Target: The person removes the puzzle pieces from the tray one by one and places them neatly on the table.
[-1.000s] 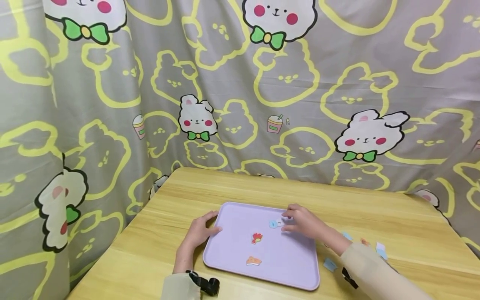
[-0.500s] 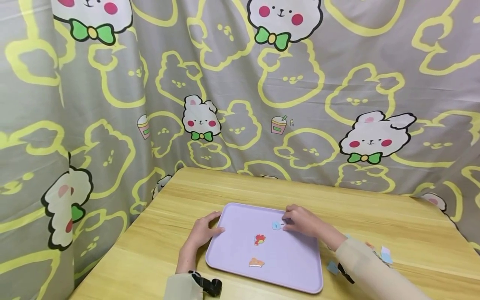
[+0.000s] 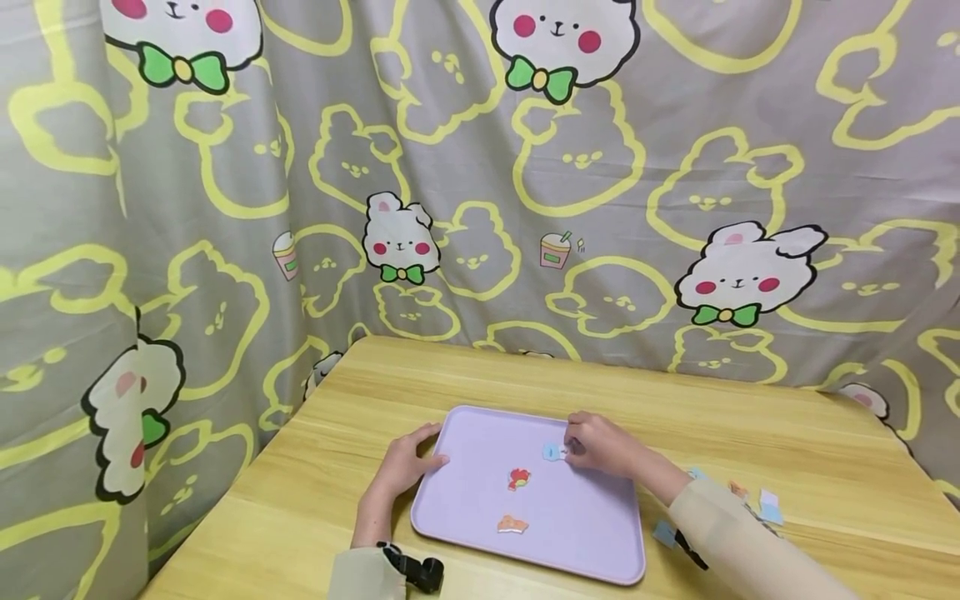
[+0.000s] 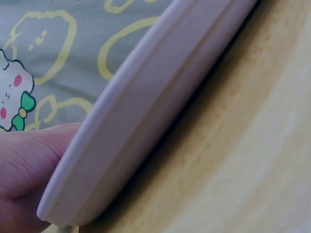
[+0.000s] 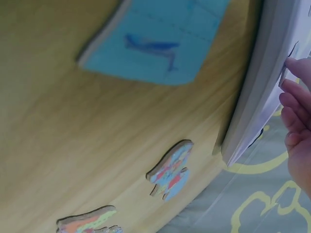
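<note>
On the wooden table lies a lilac tray (image 3: 577, 542). My left hand (image 3: 401, 461) holds its left rim, the thumb over the edge and the fingers along the outside. Over the tray's far right part, my right hand (image 3: 603, 446) pinches a small whitish puzzle piece (image 3: 566, 451) between thumb and fingertips; the fingers hide much of it. That piece is right at a light blue puzzle piece (image 3: 551, 452) lying on the tray. A red and green piece (image 3: 518, 478) lies mid-tray, and an orange-brown piece (image 3: 513, 524) is nearer the front rim.
Right of the tray, several loose pieces lie on the table, among them a blue one (image 3: 664, 533), a white and blue one (image 3: 770, 506) and an orange one (image 3: 738, 489). A patterned curtain (image 3: 465, 167) hangs behind the table.
The right thumb and fingers have closed in on the whitish piece, bringing it close against the light blue one. The left hand stays at the tray rim. The head view has shifted slightly.
</note>
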Demonstrator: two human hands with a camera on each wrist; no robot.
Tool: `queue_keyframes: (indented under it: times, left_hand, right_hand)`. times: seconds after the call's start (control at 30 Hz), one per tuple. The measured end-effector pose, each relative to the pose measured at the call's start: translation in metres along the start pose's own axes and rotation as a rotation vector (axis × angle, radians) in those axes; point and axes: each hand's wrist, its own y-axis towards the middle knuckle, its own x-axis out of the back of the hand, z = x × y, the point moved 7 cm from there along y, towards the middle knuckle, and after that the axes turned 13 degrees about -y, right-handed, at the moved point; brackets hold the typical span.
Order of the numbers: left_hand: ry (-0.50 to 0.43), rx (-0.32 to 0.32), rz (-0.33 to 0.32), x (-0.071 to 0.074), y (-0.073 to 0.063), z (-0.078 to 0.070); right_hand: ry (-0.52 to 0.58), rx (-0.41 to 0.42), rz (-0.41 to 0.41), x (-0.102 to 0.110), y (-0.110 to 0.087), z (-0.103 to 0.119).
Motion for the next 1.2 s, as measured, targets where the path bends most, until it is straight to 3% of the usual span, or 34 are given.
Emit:
queue_keyframes:
  times: [0.2,0.43,0.73,0.9,1.2]
  left_hand:
    - [0.004,0.0,0.003,-0.001,-0.001,-0.001]
    - [0.009,0.0,0.002,0.0,-0.002,0.0]
    - [0.0,0.004,0.003,-0.001,-0.001,-0.001]
    - [0.006,0.01,0.005,-0.001,-0.001,0.0]
    - [0.008,0.013,0.0,-0.001,0.0,0.0]
  right_hand:
    - [0.06,-0.007,-0.038,0.005,-0.002,0.002]
    - [0.194,-0.094,-0.015,0.011,-0.004,0.003]
    - [0.355,-0.189,-0.095,0.019,-0.011,0.006]
    - [0.364,-0.2,-0.154,0.023,-0.013,0.011]
    - [0.386,-0.203,-0.159,0.025,-0.02,0.011]
